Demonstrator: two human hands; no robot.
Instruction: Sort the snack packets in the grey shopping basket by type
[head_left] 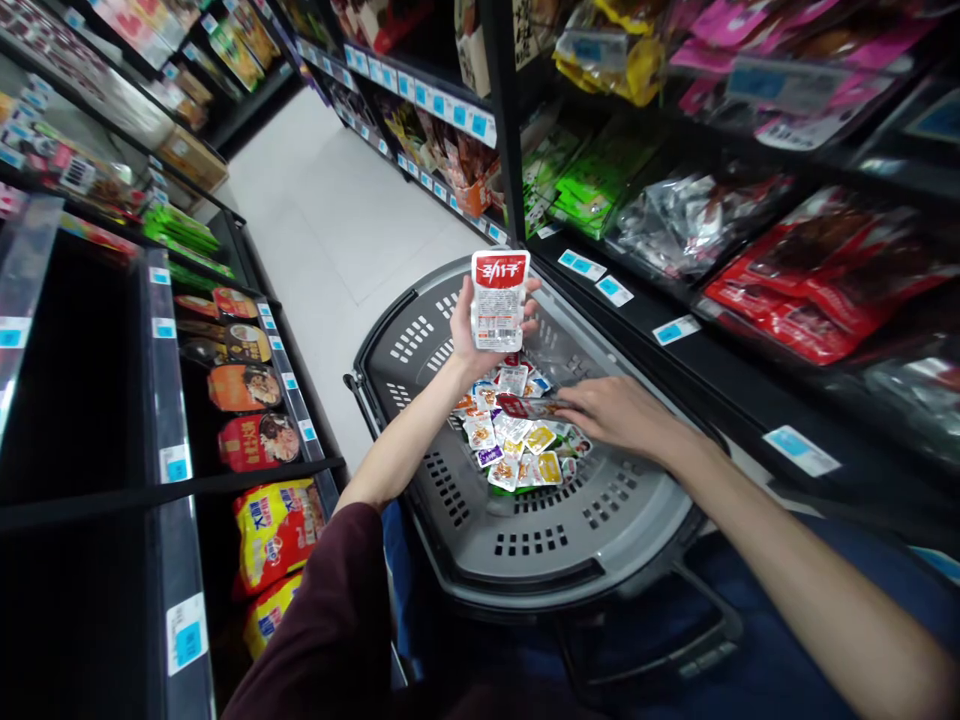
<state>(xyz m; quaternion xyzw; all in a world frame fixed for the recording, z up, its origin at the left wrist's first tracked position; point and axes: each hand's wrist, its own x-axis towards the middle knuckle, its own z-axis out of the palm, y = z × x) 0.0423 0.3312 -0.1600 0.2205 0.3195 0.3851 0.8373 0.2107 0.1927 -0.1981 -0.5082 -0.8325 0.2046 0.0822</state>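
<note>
My left hand (463, 325) holds up a small red-and-white snack packet (500, 302) above the far part of a grey shopping basket (547, 550). The packet's printed back, with a barcode, faces me. Lower and to the right, my right hand (611, 408) reaches over the basket, its fingers pinched on another snack packet (525, 406), reddish and seen at a slant. Beneath both hands, several small colourful packets (504, 470) lie heaped on the basket's bottom. My right hand and its packet cover part of the heap.
Shelves with red packs (810, 320), green packs (600, 185) and price tags (801, 450) rise close on the right. On the left, another shelf bears bowl-shaped packs (257, 440) and yellow-red bags (277, 530). Pale aisle floor (322, 200) runs ahead between them.
</note>
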